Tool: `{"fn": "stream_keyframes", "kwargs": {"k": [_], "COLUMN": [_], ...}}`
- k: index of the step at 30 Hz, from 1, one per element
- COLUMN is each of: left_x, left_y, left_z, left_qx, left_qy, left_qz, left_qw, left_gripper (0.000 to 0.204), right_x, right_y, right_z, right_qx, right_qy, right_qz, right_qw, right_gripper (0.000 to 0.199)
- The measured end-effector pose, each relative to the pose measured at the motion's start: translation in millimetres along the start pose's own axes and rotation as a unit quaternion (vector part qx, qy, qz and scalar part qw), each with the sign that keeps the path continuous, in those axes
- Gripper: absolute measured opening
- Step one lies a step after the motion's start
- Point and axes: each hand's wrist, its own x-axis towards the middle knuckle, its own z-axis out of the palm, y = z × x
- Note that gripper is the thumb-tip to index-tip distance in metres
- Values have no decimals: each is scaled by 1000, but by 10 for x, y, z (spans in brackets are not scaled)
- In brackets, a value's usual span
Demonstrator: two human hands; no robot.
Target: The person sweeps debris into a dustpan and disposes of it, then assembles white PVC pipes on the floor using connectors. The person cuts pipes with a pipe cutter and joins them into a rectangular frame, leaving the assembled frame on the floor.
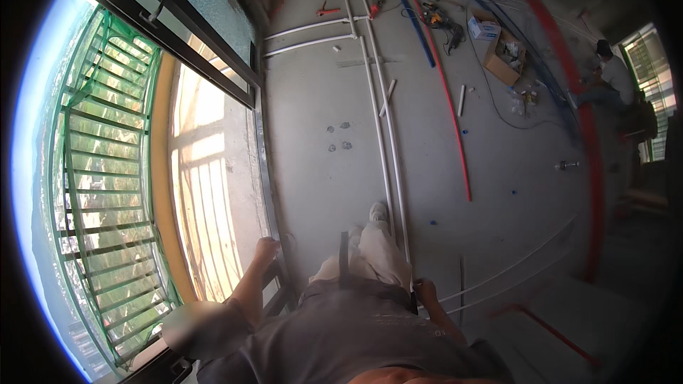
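My left hand point(267, 248) is closed at the dark sliding-door frame point(262, 142). It overlaps the frame's edge, and whether it grips it or anything else is hidden. Low beside my right hip hangs my right hand point(425, 290), its fingers curled in. A narrow dark thing point(414, 303) shows right beside it, too small to name. Two long white pipes point(384, 142) run along the grey floor point(313, 192) and pass close to my feet. One shoe point(378, 211) stands next to these pipes.
A red pipe point(452, 114) and a blue pipe point(420, 25) lie further right. Beyond them are a cardboard box point(505, 59), a white-blue box point(484, 27) and a power tool point(442, 25). Another person point(615, 75) sits at far right. Green railing point(107, 171) stands outside, left.
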Motion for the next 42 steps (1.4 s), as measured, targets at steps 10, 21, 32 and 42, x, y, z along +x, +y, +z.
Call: {"fn": "stream_keyframes", "kwargs": {"k": [10, 21, 32, 42], "left_x": [601, 2401, 5275, 5858], "left_y": [2180, 4433, 8285, 9052], "left_z": [-45, -1285, -3066, -1988], "left_qx": [-3, 335, 361, 488], "left_qy": [-93, -227, -222, -390], "left_qz": [-60, 222, 6, 203], "left_qw": [994, 887, 906, 754], "left_gripper": [7, 16, 45, 43], "right_x": [2881, 4790, 3903, 3644], "right_y": [-1251, -4610, -6467, -7751], "right_z": [-377, -1665, 454, 1745], "right_qx": [-111, 205, 270, 583], "right_qy": [-180, 147, 117, 262], "right_qz": [34, 60, 343, 432], "right_qw": [977, 966, 892, 636], "right_gripper": [24, 31, 27, 27]}}
